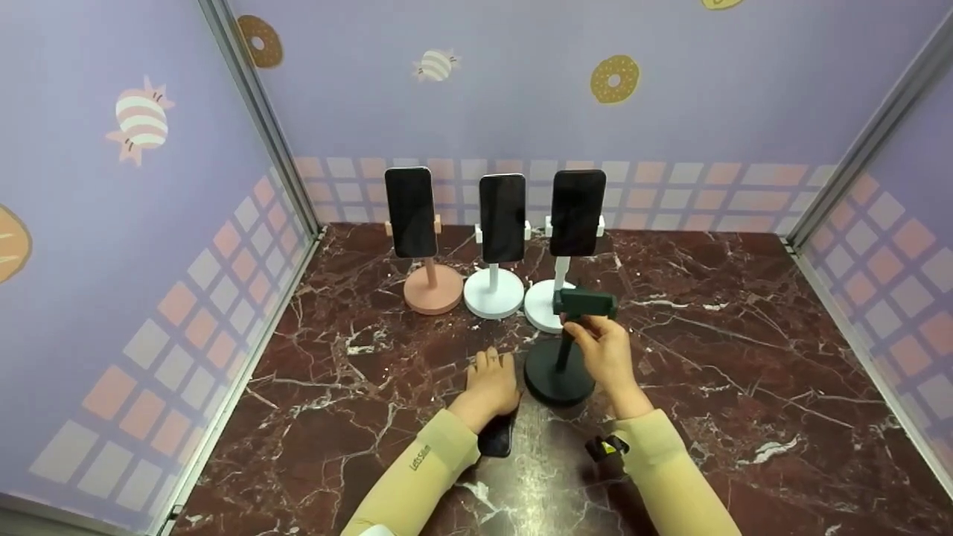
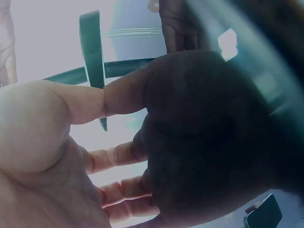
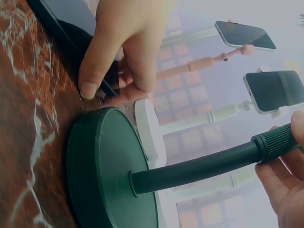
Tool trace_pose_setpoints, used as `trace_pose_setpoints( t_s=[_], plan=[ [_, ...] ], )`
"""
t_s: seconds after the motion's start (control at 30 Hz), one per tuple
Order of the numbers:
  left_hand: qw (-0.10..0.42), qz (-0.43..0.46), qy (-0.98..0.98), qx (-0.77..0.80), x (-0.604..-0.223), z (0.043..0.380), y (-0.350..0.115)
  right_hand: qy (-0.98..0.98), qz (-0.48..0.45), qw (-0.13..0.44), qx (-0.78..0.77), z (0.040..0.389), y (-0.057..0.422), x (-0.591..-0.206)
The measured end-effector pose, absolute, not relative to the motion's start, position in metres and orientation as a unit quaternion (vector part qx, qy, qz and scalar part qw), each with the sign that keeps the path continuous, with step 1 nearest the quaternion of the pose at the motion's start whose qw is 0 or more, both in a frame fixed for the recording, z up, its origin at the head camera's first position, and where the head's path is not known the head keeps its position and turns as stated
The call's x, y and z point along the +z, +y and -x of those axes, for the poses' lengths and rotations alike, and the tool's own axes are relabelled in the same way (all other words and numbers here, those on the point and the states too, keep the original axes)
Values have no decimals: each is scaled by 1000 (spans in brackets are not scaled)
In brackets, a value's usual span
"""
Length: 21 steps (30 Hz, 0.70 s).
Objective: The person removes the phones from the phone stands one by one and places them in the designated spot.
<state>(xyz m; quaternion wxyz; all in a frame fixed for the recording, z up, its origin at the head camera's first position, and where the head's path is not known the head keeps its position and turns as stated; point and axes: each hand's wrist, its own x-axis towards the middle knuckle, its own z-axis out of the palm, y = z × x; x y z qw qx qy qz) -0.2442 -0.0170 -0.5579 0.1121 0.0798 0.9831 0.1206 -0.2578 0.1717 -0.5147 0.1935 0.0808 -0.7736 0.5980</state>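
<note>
A black smartphone (image 1: 497,441) lies on the marble-patterned table, partly covered by my left hand (image 1: 493,383). In the right wrist view, that hand's thumb and fingers pinch the phone's end, right beside the stand's base. The phone's glossy screen mirrors the hand in the left wrist view. A dark green phone stand (image 3: 199,169) stands upright on its round base, its holder carrying no phone. My right hand (image 1: 609,356) holds the stand's neck with thumb and fingers at the ribbed collar (image 3: 273,143), just below the holder (image 1: 585,303).
Behind stand a pink phone stand (image 1: 432,292), a white phone stand (image 1: 493,296) and another white phone stand (image 1: 542,309), each bearing a black phone upright. The rear white stand's base partly hides behind the green one. Patterned lilac panels (image 1: 521,89) enclose the table's back and sides.
</note>
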Motion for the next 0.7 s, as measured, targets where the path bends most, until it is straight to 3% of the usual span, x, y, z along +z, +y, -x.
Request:
trace_pose_setpoints(
  t_s=[0.3,0.7],
  plan=[
    [109,-78,984,115,-557,245,-17,-743,-58,195,638,262,192,-511],
    [112,-70,984,118,-557,245,-17,-767,-21,240,595,283,228,-503]
  ],
)
